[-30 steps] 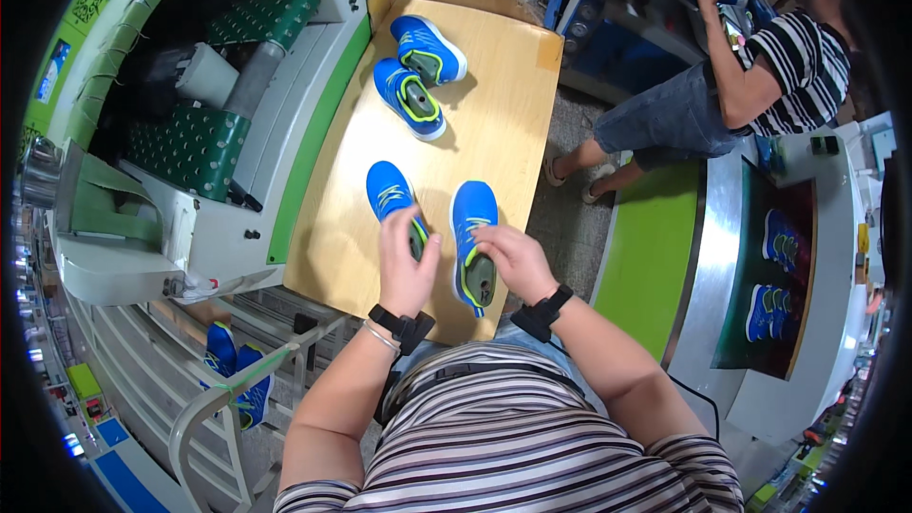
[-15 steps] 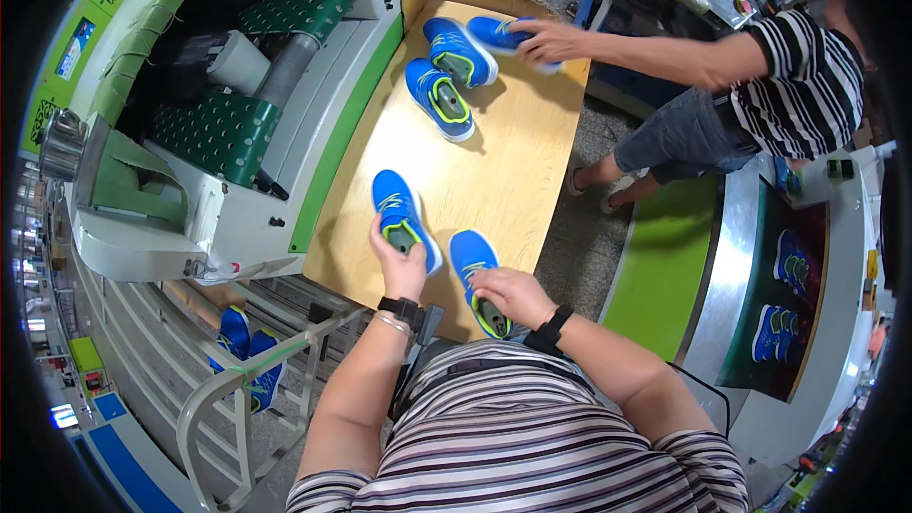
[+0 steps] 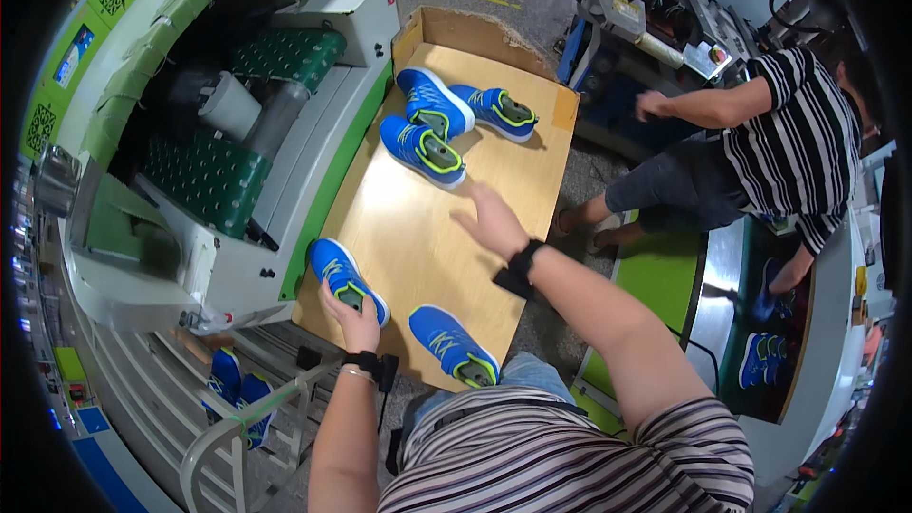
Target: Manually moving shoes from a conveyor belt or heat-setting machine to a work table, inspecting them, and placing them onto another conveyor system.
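Observation:
My left hand (image 3: 353, 315) is closed round the collar of a blue sneaker (image 3: 334, 261) with lime trim and a white sole, at the left edge of the wooden tabletop (image 3: 418, 256). Nearer to me a matching sneaker (image 3: 442, 334) lies untouched, a dark green insert showing in its opening. My right hand (image 3: 496, 225) is stretched over the table, fingers apart and holding nothing. Just beyond its fingertips sits a blue sneaker (image 3: 418, 147). Another sneaker (image 3: 429, 95) leans against it, and a third sneaker (image 3: 494, 112) stands to their right.
A machine with a green perforated belt (image 3: 204, 176) borders the table's left side. At right, a co-worker (image 3: 788, 147) in a striped shirt touches a shoe on another machine, beside more blue shoes (image 3: 760, 359). Blue shoes (image 3: 242, 399) rest on a metal rack (image 3: 204, 456) at lower left.
My right hand has let go of the near sneaker and reached forward. The co-worker has set a sneaker down at the far end and drawn that hand back. My left hand keeps its sneaker.

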### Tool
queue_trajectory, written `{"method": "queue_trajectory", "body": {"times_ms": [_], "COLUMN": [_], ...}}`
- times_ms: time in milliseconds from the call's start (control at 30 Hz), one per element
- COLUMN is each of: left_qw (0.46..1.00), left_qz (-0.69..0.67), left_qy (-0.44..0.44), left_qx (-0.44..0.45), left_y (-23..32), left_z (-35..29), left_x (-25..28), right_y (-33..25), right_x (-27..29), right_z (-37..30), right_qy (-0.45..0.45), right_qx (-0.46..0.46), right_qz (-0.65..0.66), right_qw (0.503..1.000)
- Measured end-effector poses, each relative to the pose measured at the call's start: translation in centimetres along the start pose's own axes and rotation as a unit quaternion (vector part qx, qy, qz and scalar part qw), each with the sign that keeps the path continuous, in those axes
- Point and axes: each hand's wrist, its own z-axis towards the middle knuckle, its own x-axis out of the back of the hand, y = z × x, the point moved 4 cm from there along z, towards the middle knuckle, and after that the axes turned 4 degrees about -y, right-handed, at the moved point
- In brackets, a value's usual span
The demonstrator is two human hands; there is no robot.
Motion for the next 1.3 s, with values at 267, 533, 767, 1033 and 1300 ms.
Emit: {"method": "queue_trajectory", "body": {"times_ms": [267,533,767,1033,1300], "left_qw": [0.999,0.998,0.995,0.989,0.998], "left_qz": [0.006,0.016,0.052,0.123,0.031], "left_qy": [-0.002,0.015,0.037,0.060,-0.037], "left_qx": [0.043,0.063,0.076,0.051,0.050], "left_y": [0.2,0.9,0.2,4.1,6.5], "left_z": [-0.3,-0.3,-1.1,-0.7,-1.1], "left_x": [-0.5,-0.3,-0.3,0.3,-4.6], "right_y": [5.6,-5.1,-2.6,8.7,5.3], "right_x": [-4.2,-8.9,-6.0,-3.2,-4.0], "right_z": [9.4,-3.4,11.9,19.9,2.8], "right_qy": [0.011,-0.281,-0.161,-0.062,-0.191], "right_qx": [-0.082,0.030,0.104,0.027,-0.132], "right_qz": [0.039,0.095,-0.077,-0.241,0.228], "right_qw": [0.996,0.954,0.978,0.968,0.946]}}
